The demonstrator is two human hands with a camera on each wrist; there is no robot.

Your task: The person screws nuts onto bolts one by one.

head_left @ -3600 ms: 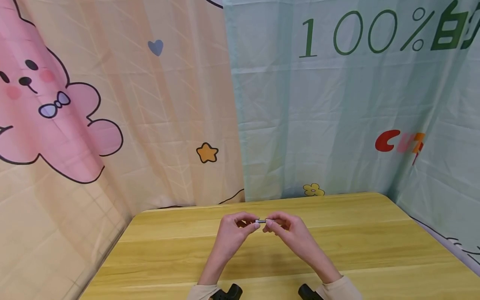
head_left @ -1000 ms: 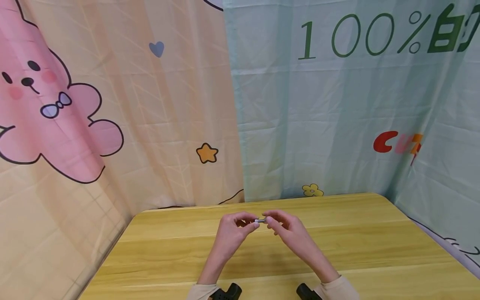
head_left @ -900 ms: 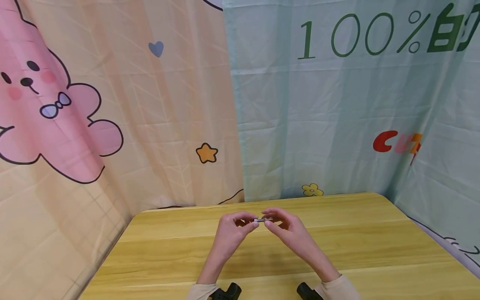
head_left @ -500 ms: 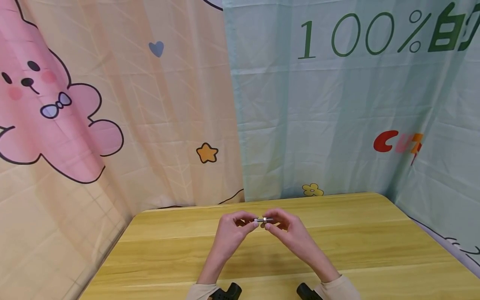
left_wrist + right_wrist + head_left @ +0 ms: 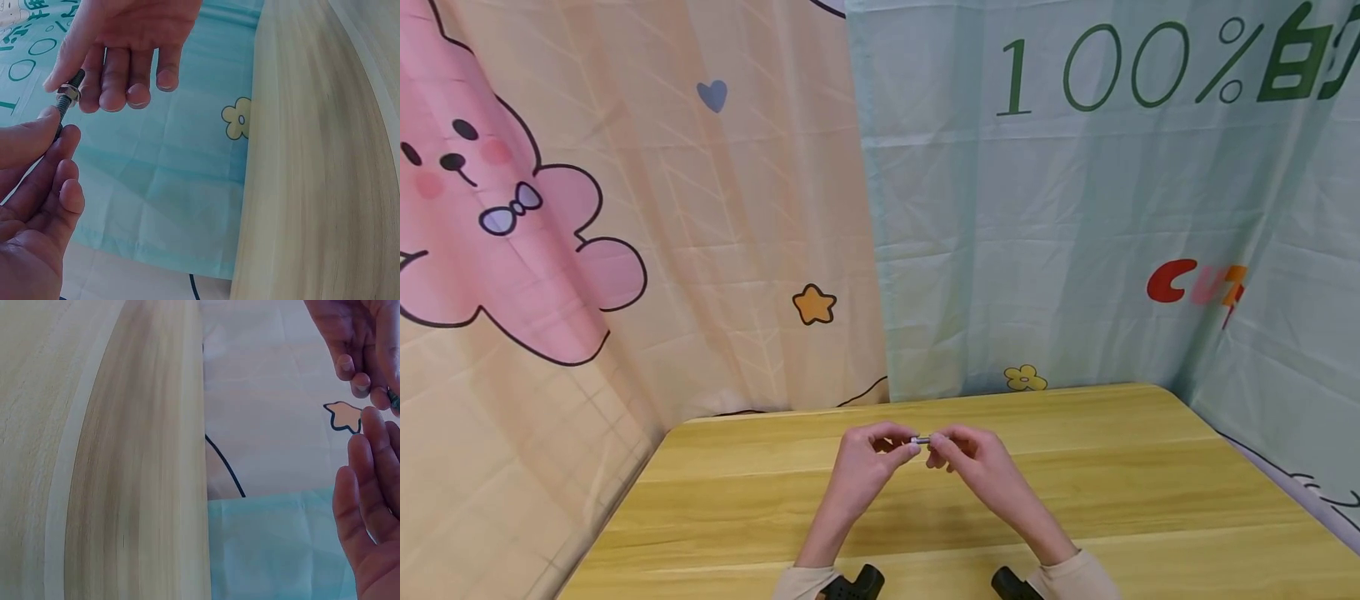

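Observation:
A threaded metal bolt point(image 5: 922, 440) is held up between both hands above the table. My left hand point(image 5: 867, 465) pinches one end of it between thumb and fingertips, covering that end. A hex nut point(image 5: 68, 94) sits partway along the thread, seen best in the left wrist view. My right hand point(image 5: 981, 462) has its thumb and index finger on either side of the nut, pinching it, while its other fingers extend loosely. At the right edge of the right wrist view, only a bit of dark thread point(image 5: 394, 399) shows between the hands.
A wood-grain table point(image 5: 760, 517) lies beneath the hands. Behind it hang a peach curtain point(image 5: 760, 208) and a pale green curtain point(image 5: 1000, 233). Black wrist devices point(image 5: 859, 583) sit near both cuffs.
Half a second ago the right fingers were spread and the nut showed in the head view; now they have come together over it. The left hand keeps its hold on the bolt.

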